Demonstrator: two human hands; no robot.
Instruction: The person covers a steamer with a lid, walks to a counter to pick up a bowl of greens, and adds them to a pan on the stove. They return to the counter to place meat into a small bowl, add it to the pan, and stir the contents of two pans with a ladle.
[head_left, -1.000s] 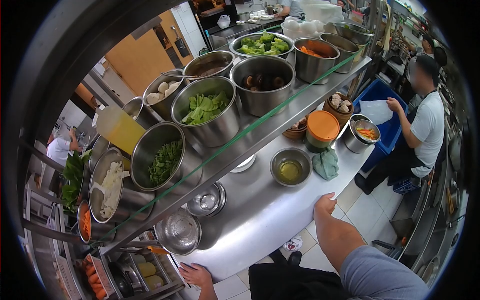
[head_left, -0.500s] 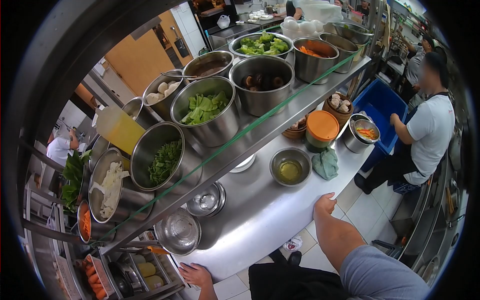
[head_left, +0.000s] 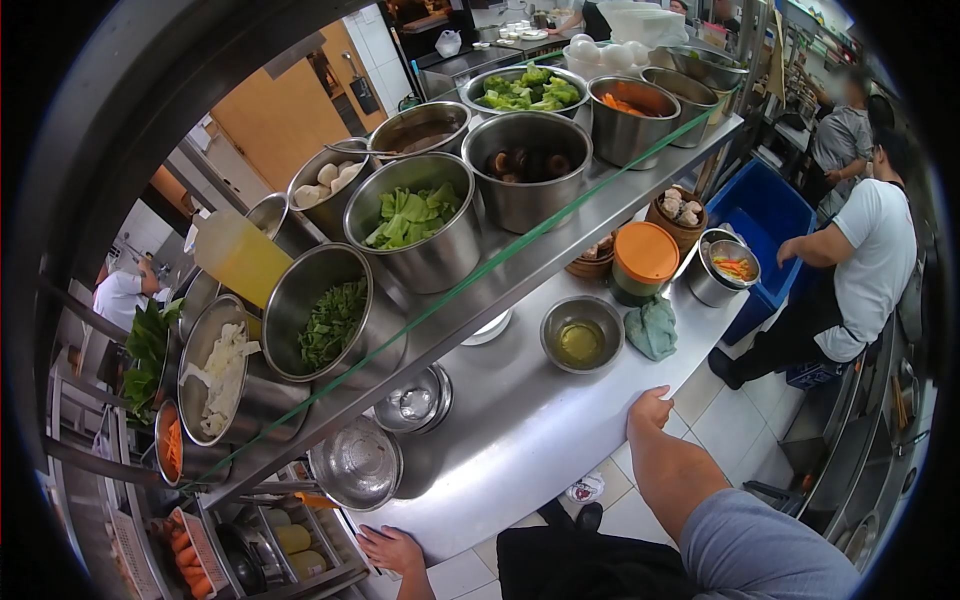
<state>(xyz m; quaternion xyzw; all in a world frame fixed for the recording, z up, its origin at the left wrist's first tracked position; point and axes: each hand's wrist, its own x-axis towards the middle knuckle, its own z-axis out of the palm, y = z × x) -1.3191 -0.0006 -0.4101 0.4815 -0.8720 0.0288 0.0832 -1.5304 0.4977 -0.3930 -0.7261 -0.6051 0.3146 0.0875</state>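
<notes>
My left hand (head_left: pixel 391 550) lies with its fingers spread at the near left edge of the steel counter (head_left: pixel 500 440). Close to it stands an empty-looking steel bowl (head_left: pixel 357 463). At the counter's right edge rests my right hand (head_left: pixel 650 408), holding nothing that I can see; its fingers are partly bent over the edge. A green cloth (head_left: pixel 651 328) and a steel bowl of yellowish liquid (head_left: pixel 581 335) are the things nearest to it. Behind the cloth is a container with an orange lid (head_left: pixel 645 252).
A raised shelf (head_left: pixel 470 305) holds several steel pots of vegetables and a yellow liquid jug (head_left: pixel 240 257). A co-worker (head_left: pixel 875 260) leans beside a blue bin (head_left: pixel 765 235) on the right. Carrots (head_left: pixel 190 555) lie in a basket at lower left.
The co-worker on the right has bent forward over the blue bin, and another person behind has come more into view. Both my hands have stayed in place.
</notes>
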